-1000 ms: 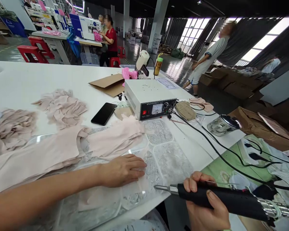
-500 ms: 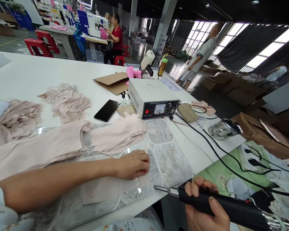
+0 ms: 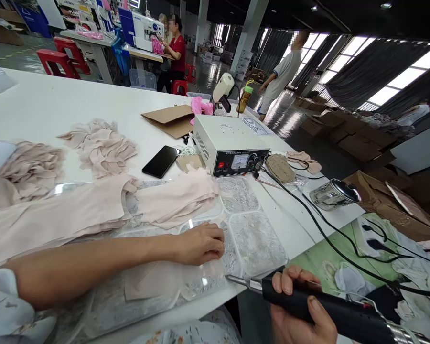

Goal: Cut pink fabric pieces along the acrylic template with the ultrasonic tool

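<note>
Head view: left hand (image 3: 202,243) lies palm down on a clear panelled sheet (image 3: 260,243) near the worktop's (image 3: 39,105) near edge, fingers together and curled under; cannot tell whether anything is pinched beneath them. Right hand (image 3: 297,324) is clamped around a black handpiece (image 3: 354,313), thumb on the near side, fingers over the far side. Handpiece slants, its metal tip (image 3: 238,280) pointing left, at the near edge of the sheet, just to the near right of the left hand; contact with the sheet cannot be judged. A small pale fabric piece (image 3: 146,282) lies flat near the left forearm, on or under the sheet, unclear which. Beyond that forearm: a short fabric stack (image 3: 181,196) and, to its left, a longer fabric stack (image 3: 57,215). Farther off, a dark phone (image 3: 161,161) lies left of a control box (image 3: 229,138); a black cable (image 3: 308,217) runs from the box's front toward the right. A lidded glass jar (image 3: 329,195), tilted in view, is near the worktop's right edge.
</note>
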Demonstrator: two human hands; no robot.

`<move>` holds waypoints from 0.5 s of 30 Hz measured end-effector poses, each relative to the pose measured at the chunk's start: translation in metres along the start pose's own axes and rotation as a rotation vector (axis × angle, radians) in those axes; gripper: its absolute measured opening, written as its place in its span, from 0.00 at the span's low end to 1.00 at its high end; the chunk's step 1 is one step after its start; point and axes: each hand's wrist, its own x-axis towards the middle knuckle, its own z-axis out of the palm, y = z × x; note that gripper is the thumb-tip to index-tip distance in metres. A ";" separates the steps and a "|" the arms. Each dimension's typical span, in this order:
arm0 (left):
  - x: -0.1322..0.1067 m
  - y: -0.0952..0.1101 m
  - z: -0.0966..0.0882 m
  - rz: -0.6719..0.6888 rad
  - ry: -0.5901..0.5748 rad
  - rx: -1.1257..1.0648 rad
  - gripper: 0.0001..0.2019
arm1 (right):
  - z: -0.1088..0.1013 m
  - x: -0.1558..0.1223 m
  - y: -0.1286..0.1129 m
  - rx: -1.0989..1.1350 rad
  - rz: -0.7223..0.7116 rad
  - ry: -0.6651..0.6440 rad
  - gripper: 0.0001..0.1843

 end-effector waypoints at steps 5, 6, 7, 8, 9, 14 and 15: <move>-0.001 -0.001 0.001 0.001 0.019 -0.010 0.06 | 0.003 -0.005 0.001 -0.023 -0.009 0.001 0.09; -0.002 -0.001 0.002 0.003 0.023 -0.009 0.06 | 0.003 -0.005 0.001 -0.029 -0.015 0.005 0.09; -0.002 -0.002 0.002 0.006 0.025 -0.008 0.06 | 0.004 -0.005 0.001 -0.033 -0.021 0.009 0.09; -0.002 -0.002 0.002 0.009 0.028 -0.006 0.06 | 0.004 -0.005 0.001 -0.034 -0.027 0.013 0.09; -0.002 -0.002 0.003 0.014 0.031 -0.002 0.06 | 0.004 -0.005 0.001 -0.034 -0.032 0.017 0.09; -0.003 -0.002 0.000 0.069 0.041 0.038 0.04 | 0.006 -0.005 0.003 -0.010 -0.022 0.017 0.09; -0.004 -0.001 -0.002 0.092 0.034 0.044 0.05 | 0.007 -0.005 0.003 -0.003 -0.020 0.012 0.09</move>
